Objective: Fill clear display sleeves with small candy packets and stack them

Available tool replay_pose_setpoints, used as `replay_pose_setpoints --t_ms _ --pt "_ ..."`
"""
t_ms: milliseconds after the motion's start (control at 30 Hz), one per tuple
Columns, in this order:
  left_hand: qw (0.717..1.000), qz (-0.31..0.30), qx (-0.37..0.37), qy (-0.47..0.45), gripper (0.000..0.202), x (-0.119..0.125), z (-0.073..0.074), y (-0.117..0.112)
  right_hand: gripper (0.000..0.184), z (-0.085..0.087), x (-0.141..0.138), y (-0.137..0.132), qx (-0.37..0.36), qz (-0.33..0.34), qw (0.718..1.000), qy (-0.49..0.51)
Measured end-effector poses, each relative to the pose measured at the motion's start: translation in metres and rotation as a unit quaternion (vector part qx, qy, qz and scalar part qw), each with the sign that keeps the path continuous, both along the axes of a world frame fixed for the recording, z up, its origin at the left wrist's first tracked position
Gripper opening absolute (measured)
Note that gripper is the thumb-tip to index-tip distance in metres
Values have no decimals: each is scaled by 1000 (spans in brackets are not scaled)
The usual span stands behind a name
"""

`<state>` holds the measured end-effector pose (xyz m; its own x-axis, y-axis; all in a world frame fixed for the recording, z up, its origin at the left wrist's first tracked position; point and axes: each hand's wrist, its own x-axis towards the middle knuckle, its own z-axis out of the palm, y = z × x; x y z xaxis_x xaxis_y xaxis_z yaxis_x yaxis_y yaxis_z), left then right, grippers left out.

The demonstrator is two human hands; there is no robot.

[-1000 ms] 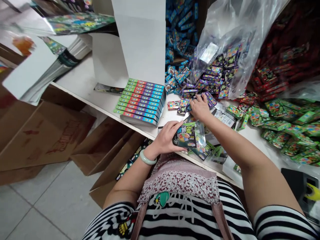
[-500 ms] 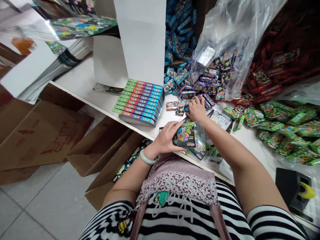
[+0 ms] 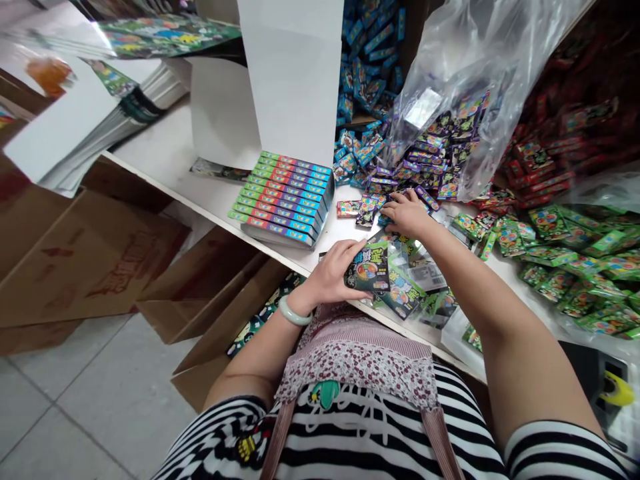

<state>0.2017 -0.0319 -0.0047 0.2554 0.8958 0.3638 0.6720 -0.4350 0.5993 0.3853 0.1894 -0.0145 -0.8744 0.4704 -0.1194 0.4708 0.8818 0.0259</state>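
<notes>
Head view, left hand point(image 3: 336, 272): thumb and fingers part in a wide C, gripping a black packet point(image 3: 371, 267) by its nine o'clock edge

Right hand point(image 3: 407, 213): about one o'clock from the black packet, fingers bent and a little spread, tips down by the small purple packets point(image 3: 367, 213); from where I stand I cannot tell whether they pinch one

Black packet: over the table's near edge, with flat printed sleeves point(image 3: 400, 293) at its four o'clock

White table point(image 3: 165, 150): its near edge slants from ten o'clock down to four, passing under the left hand

Slim boxes point(image 3: 283, 200): stacked in a row at ten o'clock from the left hand, well apart from it; a strip of white tabletop shows between them and the small red packet point(image 3: 347, 209)

Heaps: blue packets point(image 3: 370, 53) at twelve, red packets point(image 3: 540, 147) at two, green packets point(image 3: 575, 260) at three, hemming the right hand's far side
</notes>
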Motion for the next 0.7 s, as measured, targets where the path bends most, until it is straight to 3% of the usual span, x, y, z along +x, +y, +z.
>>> replay_pose_setpoints --t_ms 133,233,333,400,500,567,633,700 --pt "1000 4 4 1 111 -1 1 -1 33 5 -8 -2 20 47 998 19" --pt "1000 7 0 -1 110 -2 1 -1 33 16 -10 -2 8 50 995 87" --pt "1000 11 1 1 111 -3 1 -2 34 30 -3 -3 -19 -45 972 229" --pt "1000 14 4 10 111 -5 1 -2 36 33 8 -6 -75 -138 926 343" --pt "999 18 21 16 109 -7 1 -2 35 24 33 -16 -219 -241 838 439" --pt "999 19 34 16 107 -6 1 -1 34 9 54 -26 -297 -276 800 442" --pt "999 19 36 20 106 -4 0 1 33 -7 74 -36 -326 -295 787 432" --pt "999 19 29 28 107 -1 -1 4 32 -20 92 -46 -308 -309 801 410"
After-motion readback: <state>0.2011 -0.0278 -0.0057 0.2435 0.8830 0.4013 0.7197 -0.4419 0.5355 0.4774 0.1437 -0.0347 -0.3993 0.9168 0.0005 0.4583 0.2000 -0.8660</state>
